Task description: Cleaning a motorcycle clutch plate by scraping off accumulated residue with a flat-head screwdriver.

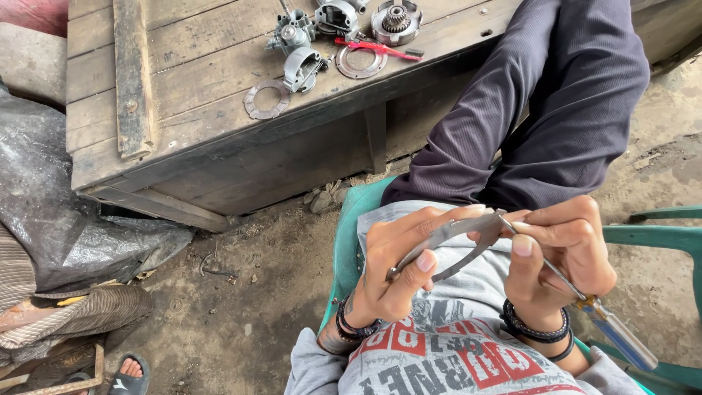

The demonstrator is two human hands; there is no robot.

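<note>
- Looking down from the head cam: left hand (395, 267) is pinching a thin grey metal ring plate (453, 238) edge-on, thumb below and fingers curled over the top, so it's being held steady just above the lap.
- Right hand (559, 252) is closed around a slim screwdriver (578, 292), with the steel shaft running up to the plate's edge and the blue see-through handle sticking out past the wrist. Tip is touching the plate, as if it's picking at it.
- Black cord bracelets are sitting on both wrists.
- Up on the rough, weathered wooden crate (183, 139), well away from the hands, cast-metal engine parts (307, 44), a toothed hub (395, 20), flat rings (267, 100) and a red toothbrush (376, 48) are lying spread out.
- Green plastic chair (351, 219) is sitting on a dirt floor.
</note>
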